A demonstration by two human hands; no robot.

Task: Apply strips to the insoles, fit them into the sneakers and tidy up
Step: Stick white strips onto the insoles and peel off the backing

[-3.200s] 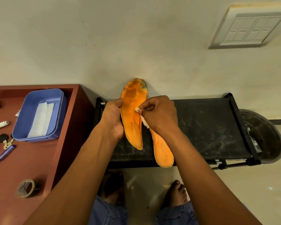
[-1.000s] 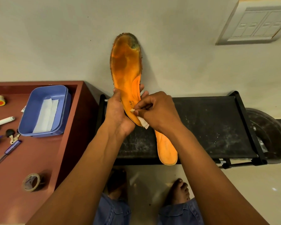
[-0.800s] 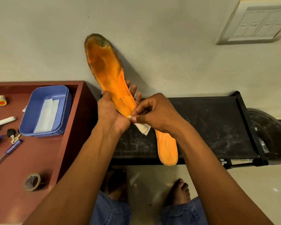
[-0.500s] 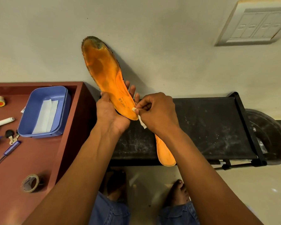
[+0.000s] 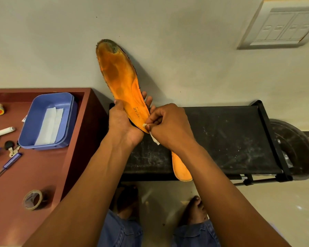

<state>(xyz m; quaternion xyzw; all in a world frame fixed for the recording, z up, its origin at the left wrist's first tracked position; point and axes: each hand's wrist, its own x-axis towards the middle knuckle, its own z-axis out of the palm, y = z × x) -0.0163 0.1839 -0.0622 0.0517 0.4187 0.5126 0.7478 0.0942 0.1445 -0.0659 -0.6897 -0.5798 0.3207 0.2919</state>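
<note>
A person's left hand holds an orange insole up in front of the wall, thumb across its printed face and fingers behind it, gripping near the heel end. The right hand pinches a small white strip between thumb and fingertips at the insole's right edge, just beside the heel. The step in hand appears to be applying a strip to the first insole; whether the strip has touched down on the surface cannot be told, since the fingers hide the join.

The held insole's long axis runs on a diagonal, its worn, darkened toe pointing to the far left and its heel down toward the hands. A second orange insole lies on the black bench under the right wrist, its rounded end pointing near and slightly right, over the bench's near edge.

The next move likely calls for a firm left-hand grip while the right hand lays the strip flat and presses it along the edge without wrinkling. More white strips wait in the blue tray on the red-brown bench to the left. No sneakers are in view.
</note>
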